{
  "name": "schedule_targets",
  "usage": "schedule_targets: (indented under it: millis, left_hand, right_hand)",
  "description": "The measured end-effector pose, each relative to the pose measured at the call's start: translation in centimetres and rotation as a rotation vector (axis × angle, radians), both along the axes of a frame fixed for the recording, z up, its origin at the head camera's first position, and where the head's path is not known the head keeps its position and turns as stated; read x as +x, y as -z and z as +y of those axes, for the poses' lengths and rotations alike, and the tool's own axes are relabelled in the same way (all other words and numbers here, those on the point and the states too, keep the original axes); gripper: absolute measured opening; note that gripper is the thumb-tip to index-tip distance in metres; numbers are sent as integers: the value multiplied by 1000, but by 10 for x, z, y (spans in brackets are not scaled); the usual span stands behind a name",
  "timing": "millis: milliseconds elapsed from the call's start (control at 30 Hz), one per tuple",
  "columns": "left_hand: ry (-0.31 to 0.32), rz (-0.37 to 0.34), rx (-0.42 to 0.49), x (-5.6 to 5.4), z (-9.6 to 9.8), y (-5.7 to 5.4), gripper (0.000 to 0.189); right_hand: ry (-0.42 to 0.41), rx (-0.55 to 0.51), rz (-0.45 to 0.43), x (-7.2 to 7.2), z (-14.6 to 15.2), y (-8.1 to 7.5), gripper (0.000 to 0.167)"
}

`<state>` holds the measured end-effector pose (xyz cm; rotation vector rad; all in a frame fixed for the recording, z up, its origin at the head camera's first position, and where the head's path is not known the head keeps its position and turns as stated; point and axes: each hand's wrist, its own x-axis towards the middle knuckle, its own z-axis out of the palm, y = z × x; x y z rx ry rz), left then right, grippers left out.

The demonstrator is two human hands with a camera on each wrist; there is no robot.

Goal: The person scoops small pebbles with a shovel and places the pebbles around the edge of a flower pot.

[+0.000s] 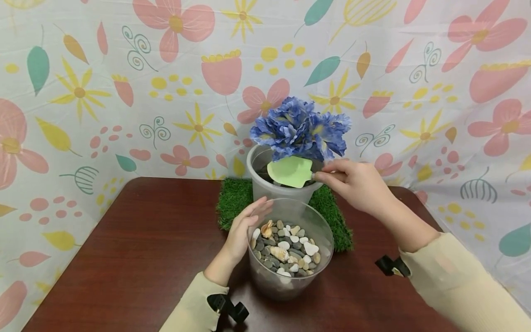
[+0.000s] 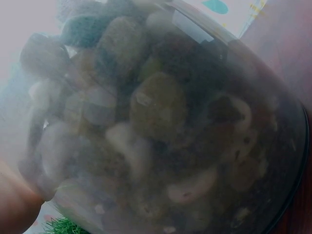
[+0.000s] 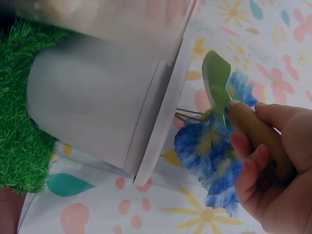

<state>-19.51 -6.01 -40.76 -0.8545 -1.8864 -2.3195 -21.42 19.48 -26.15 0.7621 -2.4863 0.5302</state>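
My right hand [image 1: 358, 186] grips the wooden handle [image 3: 258, 134] of a small trowel with a light green blade [image 1: 290, 171]. The blade is held over the mouth of a white flower pot [image 1: 282, 191], in front of blue artificial flowers [image 1: 300, 129] standing in it. With fingers extended, my left hand [image 1: 242, 230] rests against the left side of a clear plastic bucket [image 1: 290, 286]. Inside the bucket lie grey and white pebbles [image 1: 295, 239] and a few seashells [image 1: 279, 253]. Through its wall the left wrist view shows the stones [image 2: 158, 105] blurred.
The white pot stands on a mat of artificial grass [image 1: 234, 203] at the back of a dark wooden table [image 1: 137, 258]. Behind the table hangs a floral cloth [image 1: 265, 50]. The clear bucket stands just in front of the pot.
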Motion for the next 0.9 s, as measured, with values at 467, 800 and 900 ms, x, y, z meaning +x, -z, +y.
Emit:
schedule_targets:
  millis: [467,800,900]
  left_hand:
    - [1,-3,-15,1,-1,-1,54]
    - [3,-9,-20,1,-1,-1,54]
    - [2,-10,-20,2,0,-1,54]
  right_hand:
    - [5,-45,-42,17,5,5,16]
    - [6,-79,-60,28,9,8,15]
    - [8,-86,-46,31,10,9,16]
